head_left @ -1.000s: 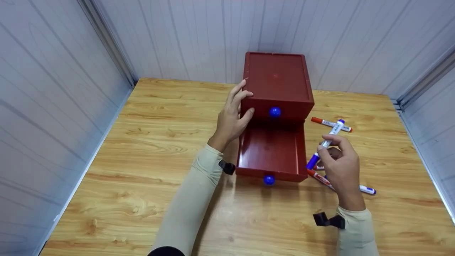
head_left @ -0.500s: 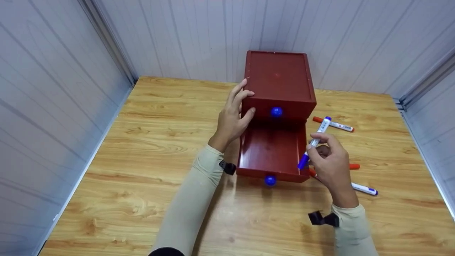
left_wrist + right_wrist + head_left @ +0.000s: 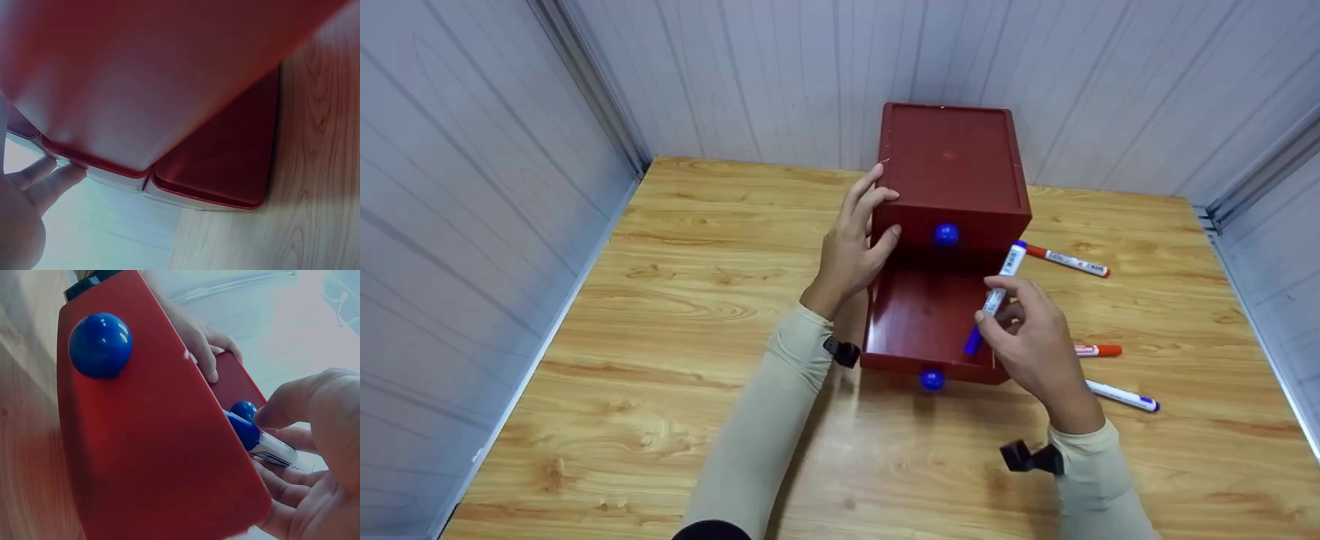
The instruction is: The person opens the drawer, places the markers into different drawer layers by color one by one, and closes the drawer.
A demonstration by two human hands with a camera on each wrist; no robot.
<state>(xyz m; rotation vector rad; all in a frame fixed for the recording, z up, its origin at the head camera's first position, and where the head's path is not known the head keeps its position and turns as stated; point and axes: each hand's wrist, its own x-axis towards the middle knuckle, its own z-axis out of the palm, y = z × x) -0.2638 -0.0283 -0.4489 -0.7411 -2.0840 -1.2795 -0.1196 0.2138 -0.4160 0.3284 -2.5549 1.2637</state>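
over wood, right grip pinches marker, spread left grip touches cabinet.

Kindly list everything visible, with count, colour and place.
Table: one, tan, beneath
Walls: three, whitish, around table
Cabinet: one, dark red, on table
Lower drawer: one, red, open
Knobs: two, blue, drawer fronts
Held marker: one, white and blue, at lower drawer
Red markers: two, red and white, table right
Blue marker: one, white and blue, table right
Unclear object: one, black, bottom edge
Devices: two, black, on wrists
Left hand: one, on cabinet
Right hand: one, pinching held marker
Sleeves: two, beige, bottom edge
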